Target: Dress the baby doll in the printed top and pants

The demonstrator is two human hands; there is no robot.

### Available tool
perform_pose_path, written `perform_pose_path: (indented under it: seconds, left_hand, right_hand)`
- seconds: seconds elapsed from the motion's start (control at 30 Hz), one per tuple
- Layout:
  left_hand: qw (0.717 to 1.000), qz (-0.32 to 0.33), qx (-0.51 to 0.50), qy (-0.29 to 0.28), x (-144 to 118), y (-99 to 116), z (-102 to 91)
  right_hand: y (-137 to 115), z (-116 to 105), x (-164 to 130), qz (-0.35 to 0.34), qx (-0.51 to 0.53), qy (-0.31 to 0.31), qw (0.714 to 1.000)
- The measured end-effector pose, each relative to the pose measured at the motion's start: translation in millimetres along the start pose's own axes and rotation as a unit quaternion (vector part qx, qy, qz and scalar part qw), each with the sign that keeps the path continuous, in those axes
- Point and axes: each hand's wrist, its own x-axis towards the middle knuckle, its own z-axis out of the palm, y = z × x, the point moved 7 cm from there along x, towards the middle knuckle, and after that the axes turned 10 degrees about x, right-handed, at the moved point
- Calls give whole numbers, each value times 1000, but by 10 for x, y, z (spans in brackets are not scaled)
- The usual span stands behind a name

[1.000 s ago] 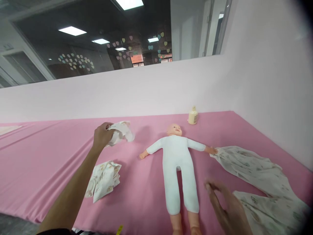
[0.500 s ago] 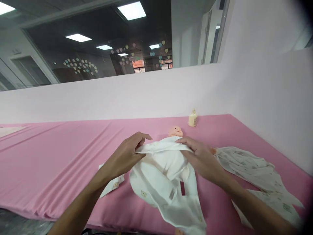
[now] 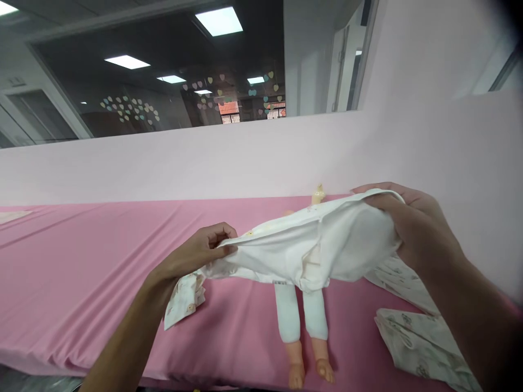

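Observation:
Both my hands hold a white baby garment (image 3: 310,247) stretched out in the air above a baby doll. My left hand (image 3: 196,253) pinches its left end. My right hand (image 3: 412,226) grips the bunched right end, raised higher. Only the doll's white-clad legs and bare feet (image 3: 304,332) show below the cloth; its head and body are hidden behind the garment. The doll lies on its back on a pink-covered table (image 3: 81,261).
A folded printed cloth (image 3: 186,296) lies left of the doll, under my left wrist. A larger printed cloth (image 3: 417,332) is spread at the right. A cream bottle (image 3: 317,193) peeks over the garment by the pale back wall. The table's front edge runs close below.
My left hand brought the small garment from the far left over the doll. Both hands took hold of it and pulled it wide, the right hand moving up and to the right.

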Motion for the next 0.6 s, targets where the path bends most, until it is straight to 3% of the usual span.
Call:
perform_pose_path:
  seconds: [0.07, 0.17, 0.3, 0.43, 0.6]
  left_hand:
    - [1000, 1, -12, -17, -31, 42, 14]
    - [1000, -4, 1, 8, -62, 81, -19]
    - [992, -2, 59, 115, -100, 131, -181]
    - [971, 20, 126, 201, -140, 204, -343]
    - [968, 12, 186, 168, -91, 78, -429]
  right_hand:
    - [14, -49, 37, -5, -13, 3, 1000]
    - [47, -100, 85, 1, -22, -9, 1000]
    - [82, -151, 117, 29, -26, -32, 999]
    - [59, -216, 132, 31, -35, -15, 999]
    - [-68, -298, 190, -8, -51, 13, 999]
